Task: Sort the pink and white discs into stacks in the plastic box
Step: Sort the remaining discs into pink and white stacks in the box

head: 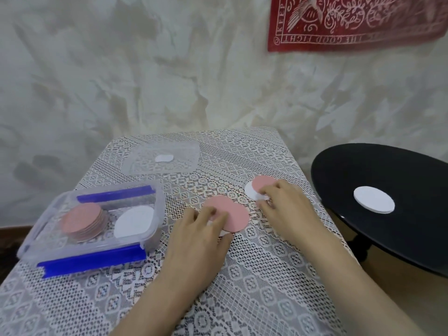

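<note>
A clear plastic box (155, 197) with blue clips stands at the left of the table. It holds a stack of pink discs (82, 220) on its left side and white discs (133, 221) on its right. My left hand (201, 229) rests its fingertips on a pink disc (234, 217) in the middle of the table, with a bit of white disc (224, 233) showing under it. My right hand (283, 204) touches a pink disc (260, 183) that overlaps a white disc (251, 192). Motion blur hides the exact finger grip.
The box's clear lid (186, 154) lies at the back of the lace-covered table (242, 287), with a white disc (163, 158) showing on or under it. To the right stands a round black table (363, 175) carrying a stack of white discs (373, 200). A wall is behind.
</note>
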A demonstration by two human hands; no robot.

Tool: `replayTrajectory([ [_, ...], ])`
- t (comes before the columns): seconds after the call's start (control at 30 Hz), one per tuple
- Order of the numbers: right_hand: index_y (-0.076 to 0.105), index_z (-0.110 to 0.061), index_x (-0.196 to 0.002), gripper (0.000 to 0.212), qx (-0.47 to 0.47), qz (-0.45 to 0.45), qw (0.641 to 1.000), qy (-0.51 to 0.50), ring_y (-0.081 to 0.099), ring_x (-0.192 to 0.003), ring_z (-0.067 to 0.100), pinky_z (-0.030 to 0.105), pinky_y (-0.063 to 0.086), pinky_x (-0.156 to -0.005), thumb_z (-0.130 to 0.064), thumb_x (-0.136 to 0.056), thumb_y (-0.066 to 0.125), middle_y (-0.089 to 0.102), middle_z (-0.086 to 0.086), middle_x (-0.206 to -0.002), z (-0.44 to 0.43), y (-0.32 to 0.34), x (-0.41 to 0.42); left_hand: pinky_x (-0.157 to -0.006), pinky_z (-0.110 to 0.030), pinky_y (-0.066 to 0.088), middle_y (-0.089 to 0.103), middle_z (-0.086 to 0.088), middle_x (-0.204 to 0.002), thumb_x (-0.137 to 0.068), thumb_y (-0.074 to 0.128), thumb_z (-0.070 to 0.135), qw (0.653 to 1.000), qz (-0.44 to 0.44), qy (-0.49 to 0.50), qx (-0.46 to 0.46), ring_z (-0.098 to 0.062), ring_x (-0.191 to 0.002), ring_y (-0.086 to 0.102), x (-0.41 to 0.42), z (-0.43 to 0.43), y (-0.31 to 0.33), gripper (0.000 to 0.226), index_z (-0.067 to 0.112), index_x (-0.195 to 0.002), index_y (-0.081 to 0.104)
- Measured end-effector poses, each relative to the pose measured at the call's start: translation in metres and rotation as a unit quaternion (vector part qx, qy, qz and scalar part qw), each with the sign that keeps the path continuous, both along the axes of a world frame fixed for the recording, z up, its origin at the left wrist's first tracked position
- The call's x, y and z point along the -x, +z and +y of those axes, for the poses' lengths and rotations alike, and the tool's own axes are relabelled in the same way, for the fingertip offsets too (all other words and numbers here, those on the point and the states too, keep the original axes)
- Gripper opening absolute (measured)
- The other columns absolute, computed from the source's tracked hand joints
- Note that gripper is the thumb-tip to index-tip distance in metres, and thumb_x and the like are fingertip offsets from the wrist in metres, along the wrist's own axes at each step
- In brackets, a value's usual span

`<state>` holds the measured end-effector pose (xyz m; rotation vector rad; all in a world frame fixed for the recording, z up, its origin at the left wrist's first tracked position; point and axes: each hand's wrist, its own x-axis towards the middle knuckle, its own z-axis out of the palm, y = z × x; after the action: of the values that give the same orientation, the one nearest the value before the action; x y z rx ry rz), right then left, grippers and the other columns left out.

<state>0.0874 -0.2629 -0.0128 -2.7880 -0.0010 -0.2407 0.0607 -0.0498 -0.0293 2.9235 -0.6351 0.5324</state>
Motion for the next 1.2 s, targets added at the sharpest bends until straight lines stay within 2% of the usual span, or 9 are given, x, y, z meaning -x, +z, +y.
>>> replayTrajectory([
  [0.3,0.063,-0.034,-0.133,0.034,0.010,0.010,1.000,0.024,0.037,-0.130,0.020,0.042,0.030,-0.105,-0.032,-0.106,0.042,0.060,-0.016,-0.137,0.014,-0.001,0.006,-0.076,-0.037,0.048,0.065,0.002,-0.122,-0.095,0.055,0.042,1.000,0.000,0.011,0.027,-0.022,-0.090,0.050,-0.003,0.002,-0.001,0.032,0.025,-0.118,0.068],
  [0.5,0.069,-0.036,-0.124,0.028,-0.046,-0.008,0.997,0.054,0.042,-0.113,0.011,0.034,0.039,-0.101,-0.032,-0.105,0.049,0.064,-0.023,-0.128,0.016,-0.002,0.027,-0.072,-0.036,0.049,0.068,0.001,-0.117,-0.091,0.060,0.041,0.999,0.009,0.023,0.022,-0.022,-0.086,0.050,0.014,0.011,0.002,0.030,0.022,-0.112,0.071],
  [0.63,0.069,-0.034,-0.117,0.022,-0.048,-0.013,0.998,0.049,0.047,-0.104,0.015,0.037,0.044,-0.091,-0.037,-0.102,0.053,0.067,-0.017,-0.108,0.015,-0.003,0.028,-0.070,-0.036,0.050,0.069,0.001,-0.113,-0.091,0.063,0.037,1.000,-0.004,0.016,0.025,-0.023,-0.084,0.052,0.022,0.013,0.003,0.024,0.020,-0.104,0.073],
  [0.77,0.056,-0.030,-0.137,0.050,0.002,0.038,0.999,0.019,0.044,-0.110,0.019,0.040,0.042,-0.096,-0.054,-0.094,0.058,0.058,-0.006,-0.119,0.009,0.001,0.017,-0.072,-0.033,0.049,0.067,0.003,-0.116,-0.093,0.053,0.041,1.000,0.008,0.008,0.027,-0.021,-0.087,0.052,0.022,0.014,-0.001,0.034,0.021,-0.115,0.070],
  [0.9,0.057,-0.025,-0.132,0.059,0.009,0.096,0.995,0.005,0.043,-0.111,0.022,0.041,0.042,-0.093,-0.063,-0.087,0.062,0.052,-0.002,-0.114,0.004,0.007,0.005,-0.068,-0.033,0.048,0.068,0.003,-0.113,-0.091,0.054,0.039,0.999,0.003,0.001,0.037,-0.022,-0.083,0.052,0.018,0.014,0.002,0.034,0.020,-0.112,0.071],
  [1.0,0.057,-0.028,-0.124,0.056,-0.056,0.103,0.993,-0.003,0.048,-0.108,0.019,0.038,0.044,-0.087,-0.057,-0.079,0.075,0.053,-0.005,-0.112,0.002,0.010,-0.001,-0.066,-0.032,0.048,0.068,0.004,-0.113,-0.089,0.059,0.037,0.999,-0.001,-0.001,0.042,-0.021,-0.083,0.054,0.013,0.015,0.001,0.031,0.021,-0.112,0.072],
  [1.07,0.055,-0.027,-0.107,0.039,-0.131,0.086,0.988,-0.014,0.057,-0.099,0.019,0.039,0.050,-0.082,-0.044,-0.081,0.079,0.060,-0.007,-0.107,0.001,0.009,-0.002,-0.068,-0.032,0.049,0.067,0.005,-0.115,-0.089,0.063,0.036,0.999,0.002,0.000,0.048,-0.021,-0.084,0.055,0.011,0.015,0.000,0.031,0.021,-0.115,0.072],
  [1.13,0.055,-0.026,-0.091,0.020,-0.203,0.059,0.977,-0.021,0.062,-0.085,0.021,0.039,0.051,-0.072,-0.033,-0.090,0.073,0.064,-0.004,-0.093,-0.002,0.005,-0.005,-0.070,-0.033,0.050,0.067,0.004,-0.117,-0.089,0.062,0.035,0.998,0.011,-0.001,0.055,-0.022,-0.087,0.055,0.010,0.016,0.000,0.033,0.021,-0.117,0.071],
  [1.2,0.055,-0.029,-0.083,0.016,-0.283,0.038,0.958,-0.020,0.067,-0.080,0.027,0.047,0.057,-0.070,-0.030,-0.095,0.067,0.067,0.000,-0.085,-0.003,0.003,-0.003,-0.073,-0.034,0.050,0.065,0.006,-0.121,-0.090,0.060,0.038,0.997,0.028,-0.003,0.067,-0.021,-0.091,0.055,0.009,0.017,0.001,0.035,0.022,-0.120,0.070],
])
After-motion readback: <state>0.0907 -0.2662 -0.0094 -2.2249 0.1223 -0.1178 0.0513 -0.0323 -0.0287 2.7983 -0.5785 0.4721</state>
